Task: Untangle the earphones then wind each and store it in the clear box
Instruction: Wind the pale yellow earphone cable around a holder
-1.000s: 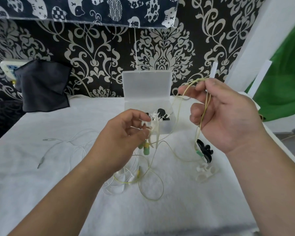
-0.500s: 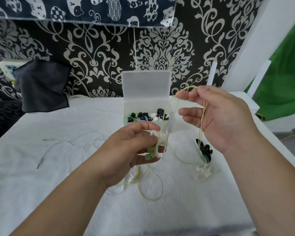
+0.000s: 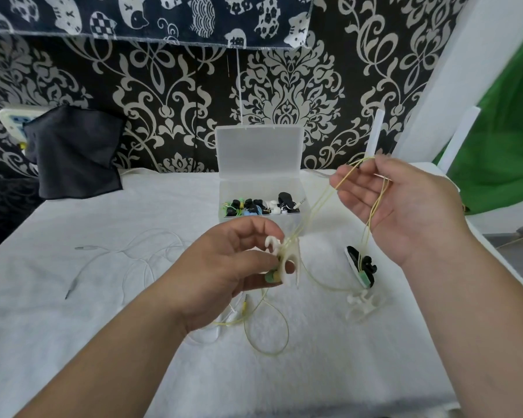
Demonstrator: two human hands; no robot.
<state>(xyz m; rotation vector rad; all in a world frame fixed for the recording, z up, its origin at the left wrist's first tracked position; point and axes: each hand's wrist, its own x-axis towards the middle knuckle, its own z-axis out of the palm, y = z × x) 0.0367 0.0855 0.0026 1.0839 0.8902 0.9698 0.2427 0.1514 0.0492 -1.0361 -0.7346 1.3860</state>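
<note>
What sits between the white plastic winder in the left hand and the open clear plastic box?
Nothing visible. The left hand holds the white plastic winder just in front of the clear plastic box, lid open. But the thin yellow-green earphone cord runs unwound from it up to the right hand.

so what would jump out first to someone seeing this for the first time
The left grip, centre, pinches a white plastic cord winder, while the right grip holds up a pale yellow earphone cable running from it. Behind them an open clear plastic box holds wound earphones.
</note>
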